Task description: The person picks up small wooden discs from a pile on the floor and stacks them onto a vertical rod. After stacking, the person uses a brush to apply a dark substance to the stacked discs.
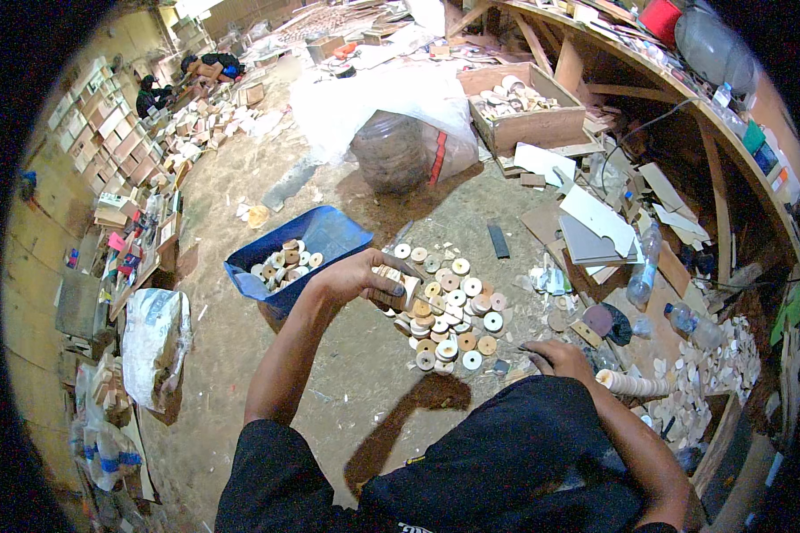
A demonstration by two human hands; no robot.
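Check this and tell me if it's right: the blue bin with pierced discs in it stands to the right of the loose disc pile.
The side is wrong. In the head view, the blue bin with pierced discs in it stands to the left of the loose disc pile.

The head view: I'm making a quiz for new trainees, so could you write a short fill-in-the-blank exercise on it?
1. The tray is coloured ____.
2. The hand gripping a stack of discs is the person's ____ one.
3. Many discs in the loose pile have a round ____ through the middle.

Missing words: blue; left; hole.
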